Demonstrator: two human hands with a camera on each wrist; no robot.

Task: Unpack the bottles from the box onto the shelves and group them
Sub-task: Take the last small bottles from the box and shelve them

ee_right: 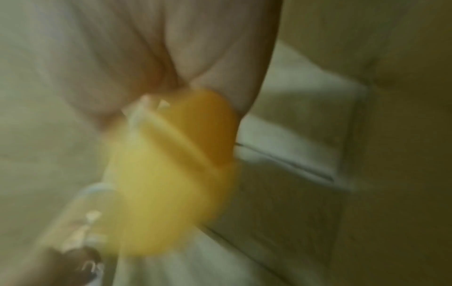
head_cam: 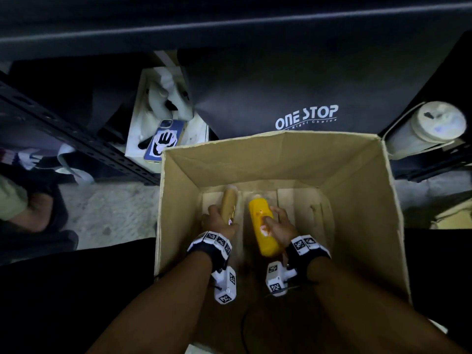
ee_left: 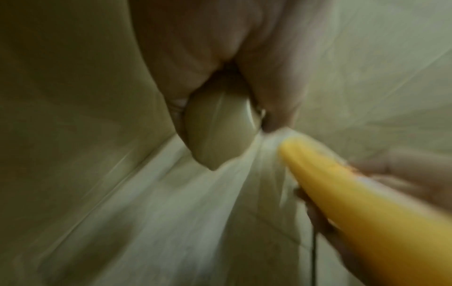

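The cardboard box stands open on the grey floor, before the black shelf

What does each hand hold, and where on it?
Left hand: tan bottle, lower body. Right hand: yellow bottle, mid-body.

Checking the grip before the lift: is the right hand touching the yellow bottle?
Touching. The head view shows the right hand wrapped around the yellow bottle inside the cardboard box.
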